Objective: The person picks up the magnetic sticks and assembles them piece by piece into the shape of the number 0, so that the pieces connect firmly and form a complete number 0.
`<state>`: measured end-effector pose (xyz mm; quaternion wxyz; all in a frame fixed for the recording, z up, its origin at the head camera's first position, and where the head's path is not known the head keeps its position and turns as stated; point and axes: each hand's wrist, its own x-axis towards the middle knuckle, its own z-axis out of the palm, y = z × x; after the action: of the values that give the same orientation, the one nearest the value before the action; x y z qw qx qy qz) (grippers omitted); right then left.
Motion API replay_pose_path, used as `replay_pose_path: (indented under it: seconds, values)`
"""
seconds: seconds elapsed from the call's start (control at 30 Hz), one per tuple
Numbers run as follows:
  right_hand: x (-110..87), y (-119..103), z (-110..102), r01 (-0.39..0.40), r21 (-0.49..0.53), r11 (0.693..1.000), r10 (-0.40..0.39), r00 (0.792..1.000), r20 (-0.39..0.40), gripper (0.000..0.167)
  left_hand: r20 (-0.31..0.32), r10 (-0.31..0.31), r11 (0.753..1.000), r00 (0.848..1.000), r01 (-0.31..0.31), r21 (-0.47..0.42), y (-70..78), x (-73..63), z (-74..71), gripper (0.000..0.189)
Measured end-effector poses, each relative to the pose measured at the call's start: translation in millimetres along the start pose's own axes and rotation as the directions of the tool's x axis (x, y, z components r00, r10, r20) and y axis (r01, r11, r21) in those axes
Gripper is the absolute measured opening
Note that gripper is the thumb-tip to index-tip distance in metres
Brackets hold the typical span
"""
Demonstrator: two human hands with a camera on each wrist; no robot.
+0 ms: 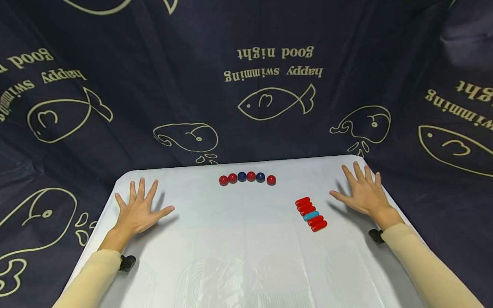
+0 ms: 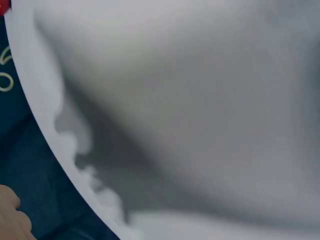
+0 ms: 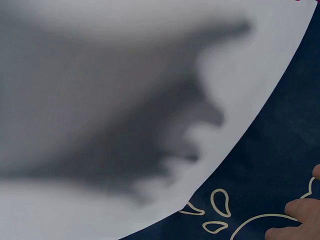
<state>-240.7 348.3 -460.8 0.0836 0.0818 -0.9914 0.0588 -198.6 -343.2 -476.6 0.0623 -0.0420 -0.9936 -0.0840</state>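
My left hand point(image 1: 138, 211) is held over the left side of the white table with its fingers spread and straight. Over the right side, my right hand point(image 1: 363, 192) has the same spread pose, and nothing is in its grasp. Left of the right hand lies a slanting row of several red capsule-shaped pieces point(image 1: 319, 226) with one light blue capsule-shaped piece point(image 1: 311, 215) among them. Toward the back edge, red balls point(image 1: 251, 176) and dark blue balls point(image 1: 242, 176) form a shallow arc. Only a few fingertips of each hand show in the wrist views, along with shadows.
The white table point(image 1: 231, 235) has a glossy cover and rounded back corners. Behind and beside it hangs dark blue cloth point(image 1: 215, 94) printed with fish, whales and words. A small black device point(image 1: 127, 263) sits at the left wrist, another black device point(image 1: 376, 236) at the right.
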Motion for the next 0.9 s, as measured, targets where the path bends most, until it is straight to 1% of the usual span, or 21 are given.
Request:
replay_pose_path:
  seconds: [0.17, 0.23, 0.3, 0.37, 0.43, 0.53, 0.63, 0.77, 0.9]
  values:
    - [1.6, -6, -1, 0.014, 0.054, 0.998, -0.013, 1.000, -0.013, 0.101, 0.013, 0.017, 0.999, 1.000, -0.016, -0.044, 19.1, 2.3, 1.1, 0.112]
    - [2.8, -9, -2, 0.018, 0.096, 0.995, -0.019, 1.000, 0.004, 0.101, 0.016, 0.026, 0.998, 1.000, -0.025, -0.061, 27.8, 3.5, 2.6, 0.112]
    - [4.0, -13, -2, 0.028, 0.143, 0.989, -0.033, 0.999, 0.035, 0.102, 0.021, 0.034, 0.997, 0.999, -0.032, -0.076, 36.7, 4.4, 4.6, 0.112]
    - [4.9, -18, -2, 0.030, 0.197, 0.980, -0.047, 0.995, 0.084, 0.104, 0.030, 0.043, 0.994, 0.999, -0.040, -0.099, 46.0, 5.2, 7.0, 0.112]
    - [6.1, -22, 0, 0.030, 0.257, 0.966, -0.066, 0.989, 0.134, 0.106, 0.040, 0.050, 0.991, 0.998, -0.045, -0.123, 56.3, 5.4, 9.0, 0.112]
    - [8.3, -30, 3, 0.028, 0.350, 0.936, -0.098, 0.978, 0.185, 0.105, 0.042, 0.065, 0.987, 0.997, -0.058, -0.150, 72.5, 5.6, 12.7, 0.111]
    - [10.6, -37, 5, 0.041, 0.402, 0.915, -0.133, 0.970, 0.202, 0.096, 0.040, 0.081, 0.982, 0.996, -0.073, -0.173, 89.1, 5.6, 16.5, 0.110]
    - [13.6, -47, 12, 0.067, 0.433, 0.899, -0.175, 0.961, 0.215, 0.074, 0.034, 0.110, 0.971, 0.993, -0.100, -0.217, 111.2, 6.0, 22.4, 0.107]
    - [16.0, -58, 19, 0.038, 0.485, 0.874, -0.194, 0.942, 0.274, 0.054, 0.020, 0.144, 0.957, 0.989, -0.134, -0.259, 132.0, 3.9, 27.4, 0.104]
